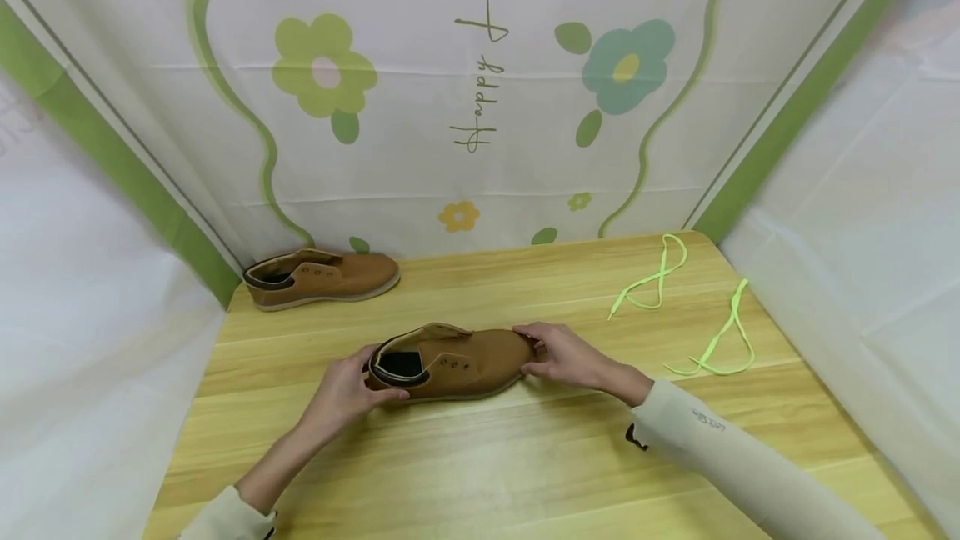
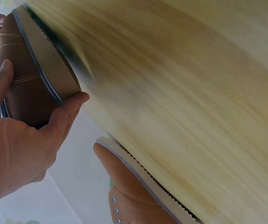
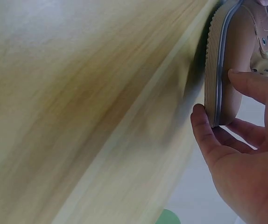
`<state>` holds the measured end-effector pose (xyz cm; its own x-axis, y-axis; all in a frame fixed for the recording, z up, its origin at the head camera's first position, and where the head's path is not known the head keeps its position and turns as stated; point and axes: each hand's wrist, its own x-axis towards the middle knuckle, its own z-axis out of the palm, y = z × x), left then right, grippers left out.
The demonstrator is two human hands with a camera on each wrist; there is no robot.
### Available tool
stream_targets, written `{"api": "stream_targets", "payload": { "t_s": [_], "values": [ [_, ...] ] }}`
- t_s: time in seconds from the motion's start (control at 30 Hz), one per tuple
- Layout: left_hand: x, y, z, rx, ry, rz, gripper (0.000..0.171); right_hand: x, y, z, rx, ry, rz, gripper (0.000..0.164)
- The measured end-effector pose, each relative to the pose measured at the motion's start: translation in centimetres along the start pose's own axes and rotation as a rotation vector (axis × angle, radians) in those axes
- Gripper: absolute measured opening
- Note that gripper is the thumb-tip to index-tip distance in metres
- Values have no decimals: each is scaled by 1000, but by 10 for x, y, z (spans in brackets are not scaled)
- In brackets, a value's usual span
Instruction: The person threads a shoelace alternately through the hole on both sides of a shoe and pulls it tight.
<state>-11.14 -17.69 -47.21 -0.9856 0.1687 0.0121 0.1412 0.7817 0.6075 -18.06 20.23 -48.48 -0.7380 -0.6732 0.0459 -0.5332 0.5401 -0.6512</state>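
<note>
A brown lace-up shoe point(image 1: 491, 357) without laces is between both hands in the middle of the wooden table, toe to the right. My left hand point(image 1: 341, 398) grips its heel, thumb on the near side; in the left wrist view a fingertip touches the ridged sole point(image 2: 47, 58). At the other end, my right hand point(image 1: 570, 359) holds the toe. The right wrist view shows the thumb on the upper point(image 3: 239, 51) and a finger at the sole's edge. Whether the sole touches the table I cannot tell.
A matching brown shoe point(image 1: 330, 280) stands at the table's back left, toe to the right. Two neon yellow-green shoelaces lie at the right: one lace point(image 1: 662, 269) near the back edge, another lace point(image 1: 731, 325) by the right edge. Patterned white cloth point(image 1: 420, 148) hangs behind the table.
</note>
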Motion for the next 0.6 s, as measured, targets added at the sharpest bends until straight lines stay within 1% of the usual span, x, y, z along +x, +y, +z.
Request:
{"api": "stream_targets", "payload": {
  "t_s": [0.27, 0.47, 0.6],
  "values": [
    [0, -1, 6, -19, 14, 23, 90, -2, 3, 1, -13, -18, 16, 66],
    [0, 0, 7, -11, 13, 22, 91, -3, 4, 0, -8, -24, 10, 66],
    [-1, 0, 8, -21, 14, 37, 89, -4, 6, 0, -16, -20, 5, 65]
  ]
}}
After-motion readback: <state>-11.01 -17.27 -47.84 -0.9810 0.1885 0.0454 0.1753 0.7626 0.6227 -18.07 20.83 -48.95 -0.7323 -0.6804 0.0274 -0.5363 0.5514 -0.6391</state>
